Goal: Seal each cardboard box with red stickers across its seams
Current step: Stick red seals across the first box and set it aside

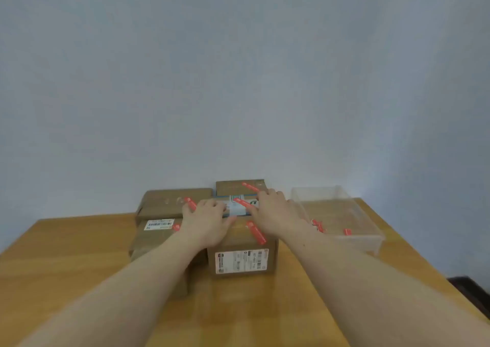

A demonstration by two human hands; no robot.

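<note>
Both hands lie palm-down on top of the near right cardboard box [242, 256]. The left hand [205, 223] rests flat, fingers extended and holding nothing. The right hand [275, 212] presses its fingers on a red sticker [242, 202] across the box's far seam; another sticker [256, 232] already crosses the near edge. Judged step: smoothing a strip down. Next, fetch a spare sticker [347, 231] from the clear tray [371, 240] at right. Other boxes [169, 203] stand left and far.
</note>
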